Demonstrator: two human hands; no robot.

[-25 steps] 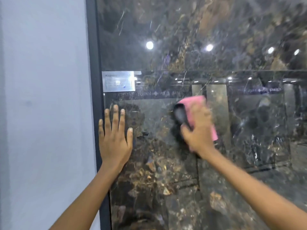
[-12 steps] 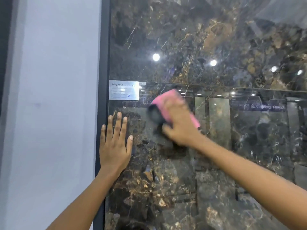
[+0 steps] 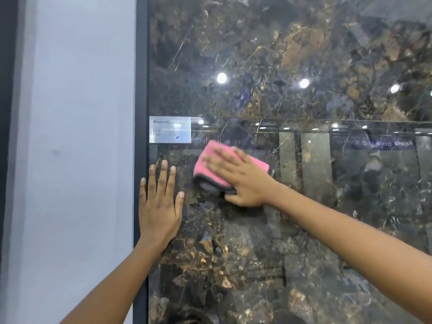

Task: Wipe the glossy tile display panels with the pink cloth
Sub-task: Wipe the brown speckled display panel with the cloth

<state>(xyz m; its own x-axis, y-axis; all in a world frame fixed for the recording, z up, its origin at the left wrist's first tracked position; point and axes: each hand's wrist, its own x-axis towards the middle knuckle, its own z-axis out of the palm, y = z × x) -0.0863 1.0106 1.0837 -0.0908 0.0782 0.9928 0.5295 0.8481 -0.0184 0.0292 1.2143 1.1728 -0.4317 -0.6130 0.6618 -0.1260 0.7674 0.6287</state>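
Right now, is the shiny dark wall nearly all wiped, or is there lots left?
Hard to say what is done: no wiped patch stands out. In hand: the right hand presses the pink cloth flat on the lower panel, near the label, while the left hand rests flat at the panel's edge. The upper panel still shows faint smears, so probably lots left.

panel: glossy dark marble tile panel (image 3: 292, 66), upright | frame: black edge strip (image 3: 141, 90) at left | attached: silver label plate (image 3: 170, 129) | pressed on: pink cloth (image 3: 208, 164)
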